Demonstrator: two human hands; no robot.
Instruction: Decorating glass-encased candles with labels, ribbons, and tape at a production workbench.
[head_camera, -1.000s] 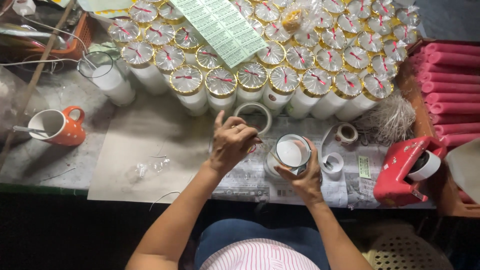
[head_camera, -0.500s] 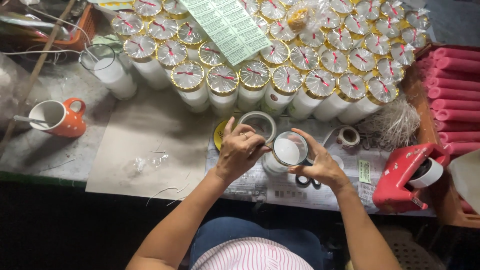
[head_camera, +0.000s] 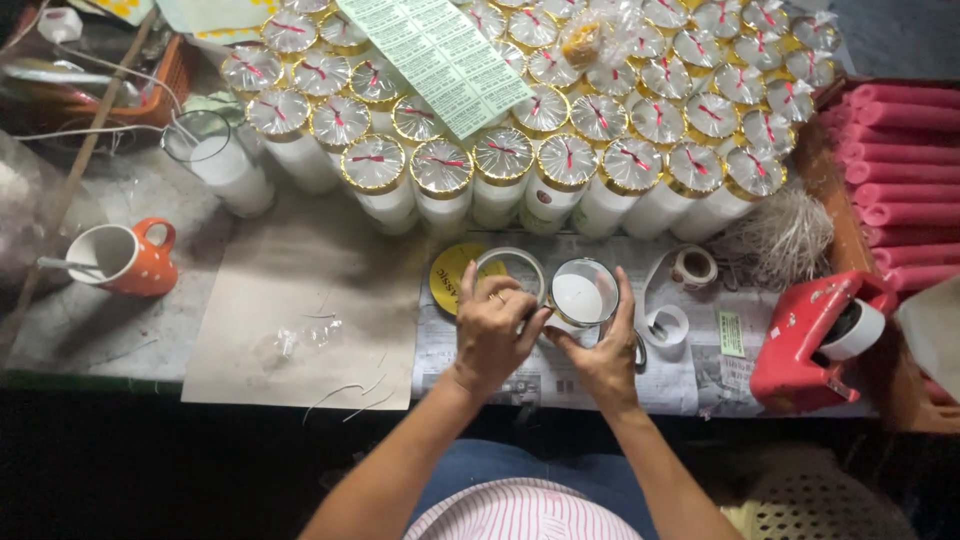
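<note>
A clear glass jar of white wax (head_camera: 583, 295) stands on the newspaper-covered table (head_camera: 690, 370). My right hand (head_camera: 603, 352) cups it from below and the right, thumb along its rim. My left hand (head_camera: 494, 330) rests fingertips against the jar's left side, pinching something too small to make out. An empty glass ring-like jar (head_camera: 511, 270) stands just behind my left hand, on a yellow round lid (head_camera: 447, 277).
Several rows of foil-capped white jars (head_camera: 505, 165) fill the back of the table, with a sheet of green labels (head_camera: 437, 57) lying on them. A red tape dispenser (head_camera: 815, 340), tape rolls (head_camera: 690, 268), an orange mug (head_camera: 122, 257) and pink rolls (head_camera: 905, 170) surround the work area.
My hands and the jar sit slightly further right and nearer than before. My left hand has come closer against the jar's side.
</note>
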